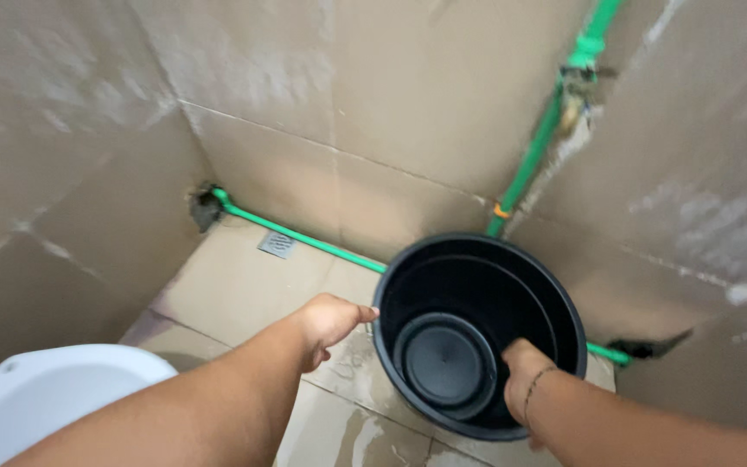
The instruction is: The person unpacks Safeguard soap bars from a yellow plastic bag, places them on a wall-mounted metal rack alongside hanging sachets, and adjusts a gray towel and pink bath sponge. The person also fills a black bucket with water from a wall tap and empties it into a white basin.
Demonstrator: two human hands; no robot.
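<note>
Black plastic bucket [477,333] held above wet tiled floor [244,294], tipped so its open mouth faces up toward the camera, base away. Left hand [332,322] clamped on left rim; right hand [525,380] gripping near rim, fingers inside. Green pipe [304,238] behind.
</note>
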